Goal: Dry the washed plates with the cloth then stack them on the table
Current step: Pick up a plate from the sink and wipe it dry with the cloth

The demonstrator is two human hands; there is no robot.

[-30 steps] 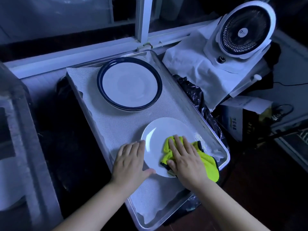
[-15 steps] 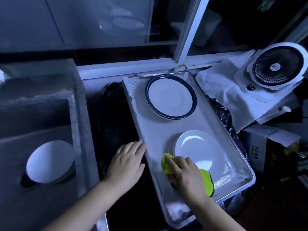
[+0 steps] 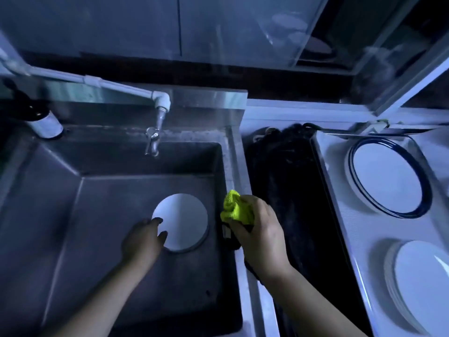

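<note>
Plate position: flat on floor of sink, well apart from tray at right carrying other plates. Probable fault: wet rim slipping during a one-handed lift and striking the sink wall, given left hand released with fingertips only at near edge, and right hand occupied grasping bunched cloth. Change from half a second ago: relocation of both hands from tray area to sink, cloth carried along.
</note>
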